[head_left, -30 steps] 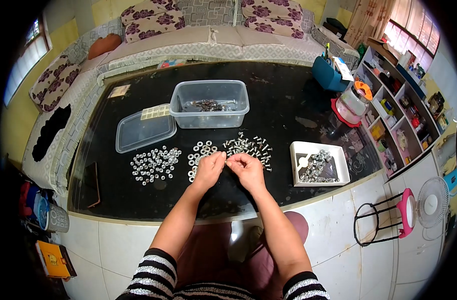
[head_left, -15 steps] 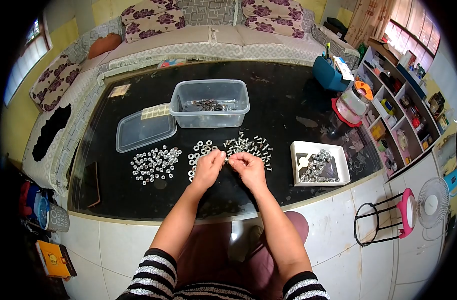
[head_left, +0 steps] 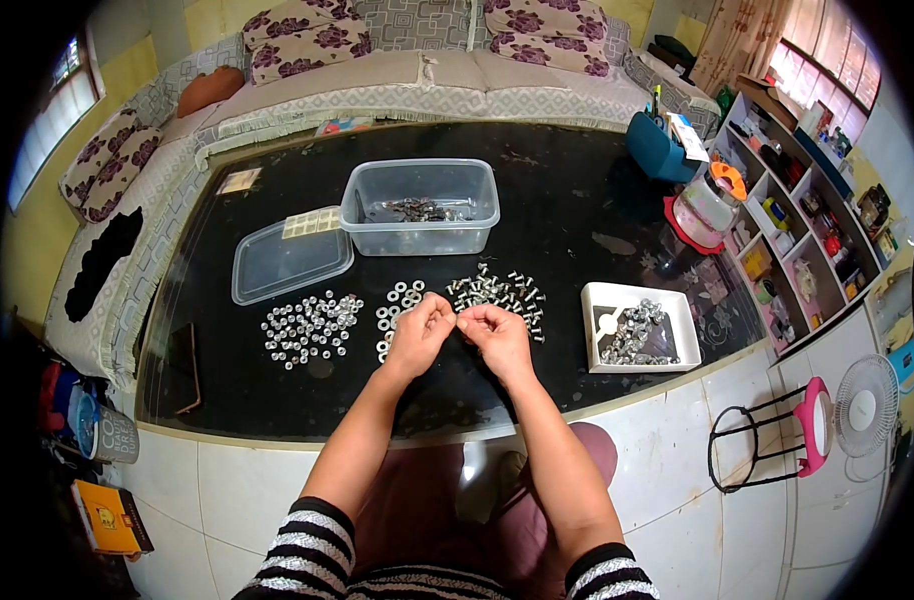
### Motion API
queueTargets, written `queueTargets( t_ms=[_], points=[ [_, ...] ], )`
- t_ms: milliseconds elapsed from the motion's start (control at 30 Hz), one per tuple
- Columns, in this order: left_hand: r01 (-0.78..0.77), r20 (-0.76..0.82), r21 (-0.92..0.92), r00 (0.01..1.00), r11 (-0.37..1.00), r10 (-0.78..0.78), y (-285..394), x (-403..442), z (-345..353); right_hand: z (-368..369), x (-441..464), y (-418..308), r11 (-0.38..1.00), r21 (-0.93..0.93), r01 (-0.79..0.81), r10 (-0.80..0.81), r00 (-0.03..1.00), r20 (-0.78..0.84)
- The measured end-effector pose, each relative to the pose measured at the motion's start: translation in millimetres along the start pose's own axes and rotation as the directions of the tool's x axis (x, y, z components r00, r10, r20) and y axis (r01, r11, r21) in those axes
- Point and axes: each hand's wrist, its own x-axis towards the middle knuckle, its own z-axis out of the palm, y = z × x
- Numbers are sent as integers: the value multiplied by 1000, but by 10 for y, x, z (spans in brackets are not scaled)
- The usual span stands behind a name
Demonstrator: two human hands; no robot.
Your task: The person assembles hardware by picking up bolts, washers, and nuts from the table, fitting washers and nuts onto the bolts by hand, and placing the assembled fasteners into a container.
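Observation:
My left hand (head_left: 423, 332) and my right hand (head_left: 497, 338) meet fingertip to fingertip above the near part of the black table. Both are closed in a pinch, and whatever sits between the fingers is too small and covered to make out. Just beyond my right hand lies a pile of metal bolts (head_left: 518, 288). Flat washers (head_left: 397, 292) are spread beside my left hand, partly hidden by it. Farther left is a group of metal nuts (head_left: 312, 325). On the right, a white box (head_left: 595, 357) holds several shiny pieces of hardware (head_left: 639, 335), seemingly assembled bolts.
A clear plastic tub (head_left: 417, 240) with dark small hardware stands behind the piles, its lid (head_left: 292, 265) lying to the left. A phone (head_left: 185, 370) rests near the left edge. A teal container (head_left: 660, 150) and a jar (head_left: 707, 205) stand at the far right.
The fingers of my left hand have curled further over the pinch, and its thumb has shifted. My right hand stays nearly in place. The piles look the same.

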Motion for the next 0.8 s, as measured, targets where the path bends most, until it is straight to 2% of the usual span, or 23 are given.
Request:
queueTargets(
  t_ms=[67,200,267,333,400,467,500,567,600,667,733,800],
  points=[
    [-65,46,100,997,993,61,-24,6,-8,3,0,10,1000,5,-3,3,1000,2],
    [-26,61,212,998,977,13,-90,13,-23,5,10,54,998,-57,-5,5,1000,12],
    [111,20,38,993,993,-112,-22,-2,-20,2,15,65,997,-71,-11,11,1000,3],
    [71,13,12,997,997,-71,28,-3,-17,0,18,58,1000,18,-17,17,1000,1],
    [30,6,-14,1000,999,-30,70,0,-11,-8,21,65,1000,8,-25,25,1000,3],
    [-60,24,78,998,995,59,94,-3,-3,-12,20,79,999,-1,-34,34,999,5],
    [-60,24,77,998,995,58,70,0,-11,-8,22,85,1000,-9,-24,24,1000,7],
    [-48,83,265,996,963,27,-18,13,-33,1,25,96,1000,-17,-14,14,1000,9],
    [-48,83,265,996,963,27,-44,13,-31,7,24,101,1000,-19,-17,17,1000,5],
    [22,32,110,999,994,-25,-77,2,-23,8,21,89,1000,-21,-21,21,1000,0],
    [22,27,47,999,999,-23,7,-1,-21,6,16,28,997,54,-46,45,999,15],
    [23,21,-17,1000,1000,-23,50,-3,-15,-1,9,-10,997,51,-60,59,998,19]
  ],
)
